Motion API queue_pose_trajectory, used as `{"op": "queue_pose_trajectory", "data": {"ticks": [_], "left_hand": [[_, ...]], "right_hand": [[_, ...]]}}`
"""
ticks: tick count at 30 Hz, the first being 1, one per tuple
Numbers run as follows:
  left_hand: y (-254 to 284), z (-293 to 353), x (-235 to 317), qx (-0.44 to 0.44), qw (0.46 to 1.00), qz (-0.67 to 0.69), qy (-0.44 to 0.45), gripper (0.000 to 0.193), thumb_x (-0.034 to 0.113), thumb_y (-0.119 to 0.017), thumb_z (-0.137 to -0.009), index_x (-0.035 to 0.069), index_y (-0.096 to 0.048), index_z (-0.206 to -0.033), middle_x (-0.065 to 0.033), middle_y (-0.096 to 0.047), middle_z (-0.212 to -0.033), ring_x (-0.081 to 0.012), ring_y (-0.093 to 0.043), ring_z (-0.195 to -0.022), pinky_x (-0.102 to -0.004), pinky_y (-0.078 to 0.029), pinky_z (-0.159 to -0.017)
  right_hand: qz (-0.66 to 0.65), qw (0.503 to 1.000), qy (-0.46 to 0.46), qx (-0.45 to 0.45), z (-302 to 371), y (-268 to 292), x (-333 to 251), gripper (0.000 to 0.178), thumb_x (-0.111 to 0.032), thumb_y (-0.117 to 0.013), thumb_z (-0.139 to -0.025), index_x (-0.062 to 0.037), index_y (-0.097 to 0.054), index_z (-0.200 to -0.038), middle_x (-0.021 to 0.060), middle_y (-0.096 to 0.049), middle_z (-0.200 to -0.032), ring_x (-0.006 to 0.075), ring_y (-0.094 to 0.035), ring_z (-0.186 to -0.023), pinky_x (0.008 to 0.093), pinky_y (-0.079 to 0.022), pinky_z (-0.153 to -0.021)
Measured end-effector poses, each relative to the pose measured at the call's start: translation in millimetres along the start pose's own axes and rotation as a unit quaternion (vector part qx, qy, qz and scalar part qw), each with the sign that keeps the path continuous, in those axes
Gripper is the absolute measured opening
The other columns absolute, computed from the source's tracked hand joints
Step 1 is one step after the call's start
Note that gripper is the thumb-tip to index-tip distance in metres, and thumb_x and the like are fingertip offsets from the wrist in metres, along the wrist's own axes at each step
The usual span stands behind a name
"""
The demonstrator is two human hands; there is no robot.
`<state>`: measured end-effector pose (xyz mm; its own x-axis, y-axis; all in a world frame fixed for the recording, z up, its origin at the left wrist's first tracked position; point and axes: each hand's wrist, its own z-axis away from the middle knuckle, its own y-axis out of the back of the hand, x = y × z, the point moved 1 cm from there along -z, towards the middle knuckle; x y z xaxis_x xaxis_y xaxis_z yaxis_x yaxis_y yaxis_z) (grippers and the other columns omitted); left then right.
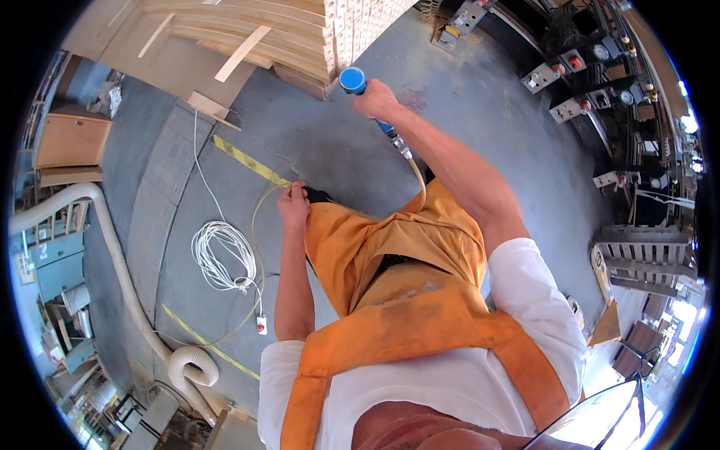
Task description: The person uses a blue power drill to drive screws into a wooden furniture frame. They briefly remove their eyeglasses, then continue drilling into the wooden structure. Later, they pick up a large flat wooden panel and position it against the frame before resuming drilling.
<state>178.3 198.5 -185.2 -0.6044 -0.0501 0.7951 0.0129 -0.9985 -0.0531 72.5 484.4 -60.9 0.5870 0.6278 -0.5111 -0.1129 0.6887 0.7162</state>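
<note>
My right hand (pixel 375 101) is wrapped round the grip of a blue air-powered nailer or stapler (pixel 352 79), held out at the corner of a stack of pale wooden slats (pixel 300 37). A yellowish air hose (pixel 416 171) hangs from the metal coupling at the tool's lower end and passes behind my trousers. My left hand (pixel 294 201) is closed beside my left knee, its fingers curled in. A thin yellowish hose runs to the floor right next to it; whether my fingers hold anything is hidden.
Yellow hazard tape (pixel 251 161) marks the grey floor. A coiled white cable (pixel 223 255) lies to my left, near a thick ribbed extraction hose (pixel 124 277). Machinery with gauges and red switches (pixel 574 64) lines the right side. A grey pallet (pixel 645 251) stands at the right.
</note>
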Motion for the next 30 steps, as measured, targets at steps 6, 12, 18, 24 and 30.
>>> {"op": "queue_pose_trajectory", "data": {"ticks": [6, 12, 18, 24, 30], "left_hand": [[1.5, 3.2, 6.5, 0.005, 1.000, -0.015, -0.005, 0.020, 0.019, -0.050, -0.094, 0.003, -0.062, -0.094, 0.0011, -0.050, -0.066, -0.0067, -0.043, -0.047, -0.0221, -0.031, -0.039], [3.3, 13.2, 10.1, 0.000, 1.000, 0.007, 0.004, 0.019, 0.018, -0.050, -0.094, 0.003, -0.062, -0.094, 0.0010, -0.050, -0.066, -0.0065, -0.042, -0.047, -0.0218, -0.031, -0.039], [-9.1, 5.0, 4.6, 0.022, 0.999, -0.016, -0.029, 0.020, 0.018, -0.051, -0.094, 0.002, -0.063, -0.093, 0.0002, -0.051, -0.066, -0.0069, -0.044, -0.048, -0.0224, -0.032, -0.039], [-3.5, 0.9, 2.1, 0.031, 0.998, -0.038, -0.035, 0.021, 0.020, -0.052, -0.094, 0.003, -0.063, -0.091, -0.0001, -0.052, -0.066, -0.0070, -0.045, -0.048, -0.0229, -0.033, -0.039], [-14.4, 4.1, 9.8, 0.001, 0.999, -0.028, -0.034, 0.028, 0.028, -0.052, -0.095, 0.004, -0.062, -0.084, 0.0004, -0.051, -0.065, -0.0069, -0.043, -0.046, -0.0229, -0.032, -0.038]], "right_hand": [[-0.009, 1.000, 0.004, -0.007, -8.1, -3.1, 36.9, 0.029, -0.021, -0.063, -0.071, 0.0033, -0.068, -0.087, 0.0216, -0.068, -0.084, 0.0338, -0.068, -0.082, 0.0390, -0.053, -0.072], [-0.052, 0.998, -0.026, 0.039, -51.5, 23.5, 42.5, 0.023, -0.019, -0.065, -0.071, 0.0023, -0.066, -0.079, 0.0160, -0.066, -0.073, 0.0256, -0.067, -0.065, 0.0359, -0.053, -0.061], [-0.100, 0.991, -0.042, 0.073, -72.4, 32.0, 19.8, 0.021, -0.015, -0.068, -0.067, 0.0048, -0.062, -0.070, 0.0128, -0.062, -0.063, 0.0241, -0.063, -0.055, 0.0354, -0.052, -0.051], [-0.060, 0.998, -0.004, 0.028, -63.7, 26.7, 22.8, 0.022, -0.017, -0.067, -0.068, 0.0046, -0.063, -0.072, 0.0135, -0.062, -0.064, 0.0236, -0.063, -0.054, 0.0352, -0.053, -0.051], [-0.058, 0.998, 0.004, 0.031, -70.4, 10.6, 36.0, 0.027, -0.020, -0.068, -0.069, 0.0058, -0.063, -0.071, 0.0144, -0.062, -0.064, 0.0241, -0.064, -0.055, 0.0355, -0.052, -0.053]]}}
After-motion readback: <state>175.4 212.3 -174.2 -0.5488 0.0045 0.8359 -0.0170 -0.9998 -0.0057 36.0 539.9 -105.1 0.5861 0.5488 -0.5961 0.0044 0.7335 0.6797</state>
